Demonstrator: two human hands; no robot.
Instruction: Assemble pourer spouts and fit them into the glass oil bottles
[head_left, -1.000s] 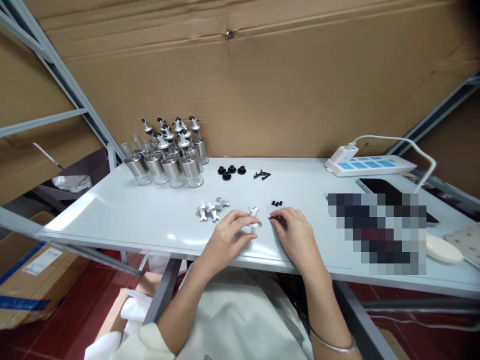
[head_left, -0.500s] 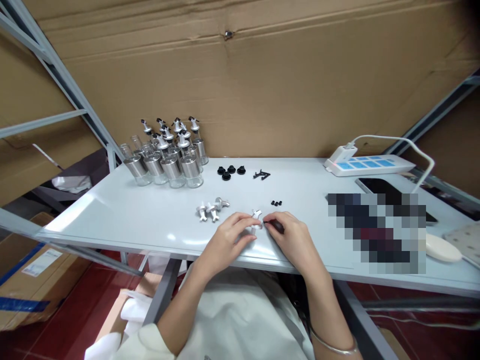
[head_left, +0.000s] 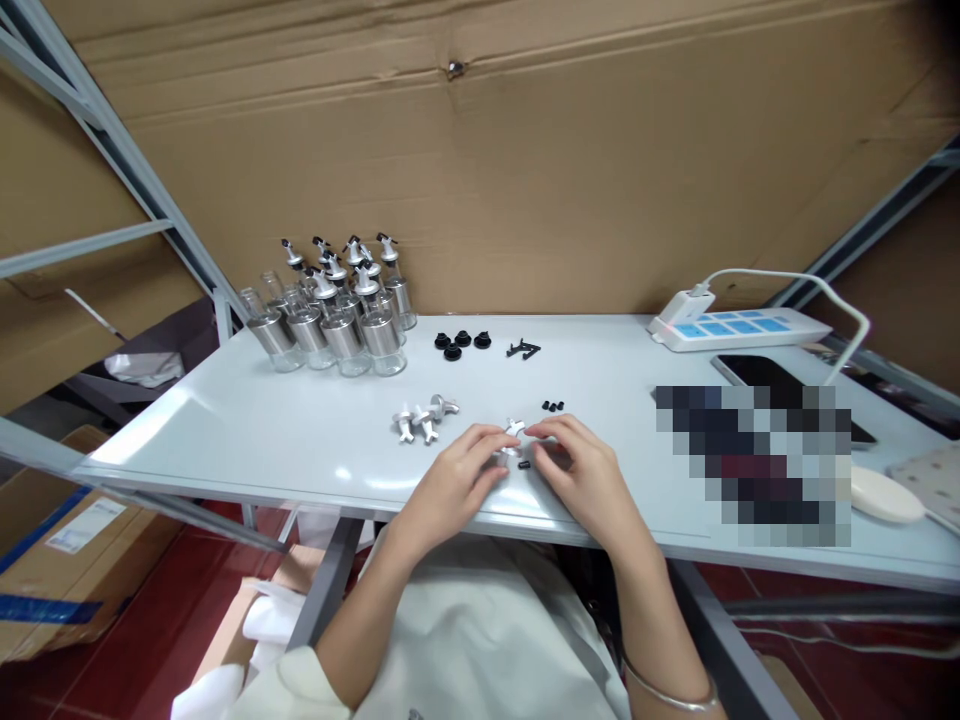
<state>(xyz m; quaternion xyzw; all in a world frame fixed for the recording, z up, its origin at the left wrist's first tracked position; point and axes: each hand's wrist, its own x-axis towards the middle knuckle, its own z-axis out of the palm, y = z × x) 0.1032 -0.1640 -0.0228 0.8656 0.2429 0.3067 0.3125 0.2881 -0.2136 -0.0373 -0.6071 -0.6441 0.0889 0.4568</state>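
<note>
My left hand point(head_left: 461, 478) pinches a silver pourer spout point(head_left: 514, 428) at the near part of the table, partly hidden by the fingers. Close by on the right, my right hand point(head_left: 581, 470) has its thumb and fingers apart with nothing between them. A small black cap point(head_left: 523, 464) is just below the gap between the two hands, beside the spout. Beyond my right hand lie several more small black caps point(head_left: 553, 406). Left of my left hand, 3 silver pourer spouts point(head_left: 424, 420) lie grouped together.
Glass bottles with steel sleeves point(head_left: 345, 340), many topped with pourers, stand at the back left. Black stoppers point(head_left: 452, 352) and thin black levers point(head_left: 523, 348) lie mid-table. On the right are a power strip point(head_left: 735, 330), a phone point(head_left: 772, 385) and a blurred-out patch.
The right hand's fingers have parted from a small black piece, and a black cap now shows below them. The left hand stays nearly in place at the spout.
</note>
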